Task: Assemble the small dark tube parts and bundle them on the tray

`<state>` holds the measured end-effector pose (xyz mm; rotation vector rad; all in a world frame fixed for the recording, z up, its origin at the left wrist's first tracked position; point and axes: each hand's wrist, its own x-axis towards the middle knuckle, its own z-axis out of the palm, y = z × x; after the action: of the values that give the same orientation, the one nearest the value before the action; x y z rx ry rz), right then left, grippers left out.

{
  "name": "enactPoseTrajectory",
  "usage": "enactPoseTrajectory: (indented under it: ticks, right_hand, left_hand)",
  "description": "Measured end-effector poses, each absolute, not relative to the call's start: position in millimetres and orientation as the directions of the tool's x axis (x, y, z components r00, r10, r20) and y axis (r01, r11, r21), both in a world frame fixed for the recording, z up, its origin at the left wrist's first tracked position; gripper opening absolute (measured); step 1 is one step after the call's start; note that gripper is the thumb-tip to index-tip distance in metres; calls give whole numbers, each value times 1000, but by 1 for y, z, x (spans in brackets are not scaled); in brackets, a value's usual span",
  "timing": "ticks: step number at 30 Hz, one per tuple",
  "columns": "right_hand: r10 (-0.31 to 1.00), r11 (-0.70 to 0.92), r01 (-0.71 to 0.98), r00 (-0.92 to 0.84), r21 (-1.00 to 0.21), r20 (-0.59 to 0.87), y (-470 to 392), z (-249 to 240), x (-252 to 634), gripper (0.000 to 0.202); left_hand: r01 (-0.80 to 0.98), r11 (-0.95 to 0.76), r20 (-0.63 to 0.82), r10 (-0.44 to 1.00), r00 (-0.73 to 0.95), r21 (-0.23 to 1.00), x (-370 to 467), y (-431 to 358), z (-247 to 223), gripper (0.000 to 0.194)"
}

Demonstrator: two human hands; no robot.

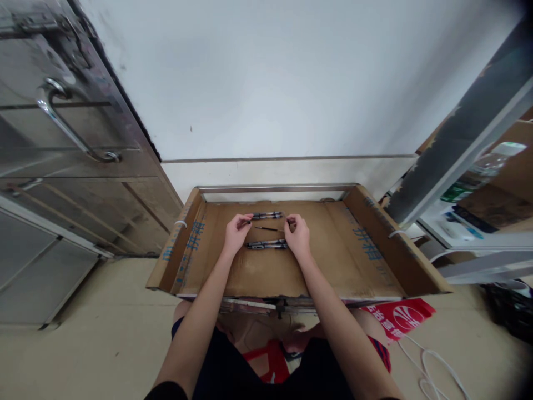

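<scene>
My left hand [236,232] is closed in a pinch at the left ends of some pens, with a small dark piece at its fingertips that I cannot make out. Opposite it, the curled fingers of my right hand [297,233] also meet around something small and dark. Between the hands a thin black pen refill [267,229] lies on the cardboard. Just beyond it are clear-barrelled black pens [268,215], side by side. Nearer to me rests a bundle of several similar pens [266,244], its right end close to my right hand.
The pens lie in a shallow cardboard-lined tray [341,266] with raised sides, against a white wall [270,83]. A metal door with a handle [79,130] stands left. At right, a shelf holds a plastic bottle [485,169]. A white cable [433,361] crosses the floor.
</scene>
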<state>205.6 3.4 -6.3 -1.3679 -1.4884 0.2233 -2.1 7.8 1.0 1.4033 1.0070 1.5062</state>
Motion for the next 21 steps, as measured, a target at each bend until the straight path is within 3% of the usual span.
enactPoseTrajectory:
  ticks: [12, 21]
  right_hand:
    - [832, 322, 575, 206, -752, 515, 3, -9, 205, 11]
    - [821, 329, 586, 210, -741, 531, 2, -5, 205, 10]
  left_hand:
    - [-162, -201, 200, 979, -23, 966, 2, 6, 1, 34]
    - [-139, -185, 184, 983, -16, 973, 3, 4, 4, 34]
